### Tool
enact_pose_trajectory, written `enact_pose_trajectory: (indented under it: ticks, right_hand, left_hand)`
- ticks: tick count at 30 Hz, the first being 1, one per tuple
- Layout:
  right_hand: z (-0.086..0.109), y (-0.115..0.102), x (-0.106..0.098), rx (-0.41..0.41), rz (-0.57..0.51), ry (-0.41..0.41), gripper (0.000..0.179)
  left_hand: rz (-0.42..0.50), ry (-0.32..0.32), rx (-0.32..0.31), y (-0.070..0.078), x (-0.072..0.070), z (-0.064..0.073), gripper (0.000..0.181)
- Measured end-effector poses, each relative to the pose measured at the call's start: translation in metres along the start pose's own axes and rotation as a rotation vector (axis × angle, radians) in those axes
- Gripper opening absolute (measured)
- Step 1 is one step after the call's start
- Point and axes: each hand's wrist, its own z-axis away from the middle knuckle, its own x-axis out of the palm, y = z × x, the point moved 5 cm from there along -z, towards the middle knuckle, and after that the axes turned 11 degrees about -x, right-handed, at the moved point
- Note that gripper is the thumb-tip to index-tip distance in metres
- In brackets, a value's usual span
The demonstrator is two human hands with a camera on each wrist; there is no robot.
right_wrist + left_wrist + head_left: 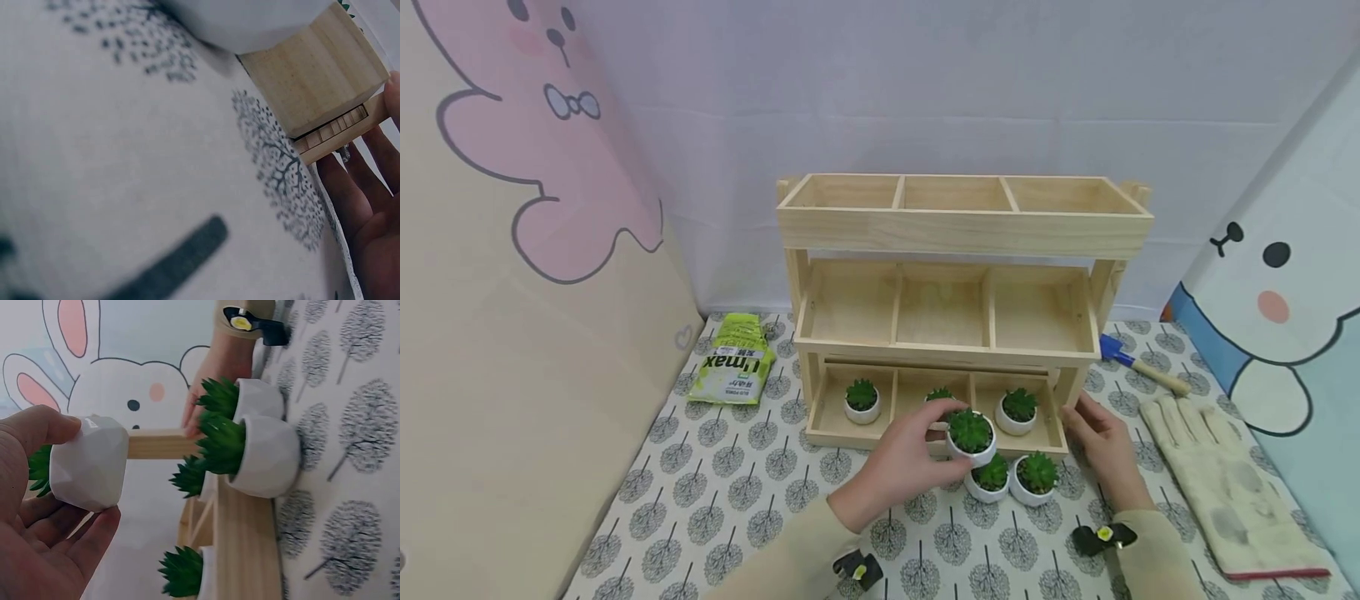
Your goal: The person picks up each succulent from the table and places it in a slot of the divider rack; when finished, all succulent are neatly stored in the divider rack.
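In the head view my left hand (904, 457) holds a potted succulent (972, 442), a green plant in a white faceted pot, in front of the shelf's bottom tier. The left wrist view shows thumb and fingers around that white pot (94, 464). My right hand (1107, 450) grips the lower right leg of the wooden plant shelf (962, 232), thumb on one side and fingers behind. Three more succulents stand in the bottom tier: left (861, 400), middle (938, 393), partly hidden by my left hand, and right (1018, 412). Two others (1034, 479) sit on the cloth before it.
A green and white bag (733, 360) lies left of the shelf. On the right are a small blue shovel (1138, 365) with a wooden handle and a pair of pale gloves (1221, 483). Printed fabric walls stand at both sides; a tree-patterned cloth (805, 546) covers the table.
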Motion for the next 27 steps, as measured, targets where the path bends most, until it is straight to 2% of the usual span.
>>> enact_pose_trajectory:
  ticks: [4,9,13,17,23,27]
  right_hand:
    - [0.0,0.0,0.0,0.006,0.003,-0.004,0.062]
    - [0.0,-0.001,0.0,0.002,0.003,-0.003,0.062]
    - [0.001,-0.001,-0.001,-0.007,0.002,0.008,0.062]
    - [0.001,0.001,-0.001,-0.015,0.001,0.008,0.063]
    - [0.001,0.004,0.001,-0.025,0.015,0.003,0.064]
    - [0.001,0.004,0.0,-0.024,-0.014,0.008,0.064]
  left_hand:
    - [-0.054,0.018,0.037,0.017,-0.001,-0.008,0.068]
    - [-0.041,0.007,0.111,0.037,0.0,-0.019,0.067]
    - [-0.085,0.031,0.146,0.052,-0.002,-0.029,0.067]
    - [-0.088,0.044,0.137,0.066,-0.005,-0.038,0.068]
    - [0.035,0.011,0.093,0.081,-0.006,-0.055,0.067]
    - [0.09,0.015,0.083,0.089,-0.007,-0.067,0.066]
